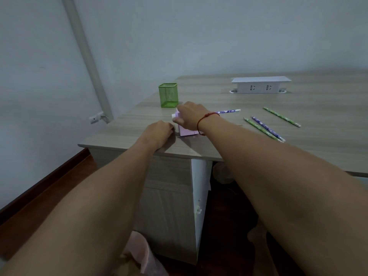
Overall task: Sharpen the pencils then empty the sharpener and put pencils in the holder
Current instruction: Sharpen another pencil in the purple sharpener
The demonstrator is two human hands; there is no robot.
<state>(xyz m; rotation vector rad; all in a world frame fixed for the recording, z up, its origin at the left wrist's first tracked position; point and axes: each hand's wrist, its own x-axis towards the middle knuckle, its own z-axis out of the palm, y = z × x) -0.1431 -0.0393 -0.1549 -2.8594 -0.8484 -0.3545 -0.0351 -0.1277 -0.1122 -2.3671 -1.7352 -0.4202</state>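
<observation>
A pink pencil sharpener [186, 132] stands near the desk's front left corner. My right hand [188, 115] lies over its top and grips it. My left hand [158, 132] is closed against the sharpener's left side; what its fingers hold is hidden. A purple pencil [229, 111] pokes out to the right from behind my right wrist. A green and a purple pencil [264, 128] lie side by side further right, and another green pencil [281, 117] beyond them. The green mesh holder [168, 95] stands just behind the sharpener and looks empty.
A white socket block [260, 85] sits at the back of the wooden desk [318, 140]. The desk's front edge runs right under my left wrist. A pink bin [143, 253] stands on the floor below, beside the desk cabinet [169, 206].
</observation>
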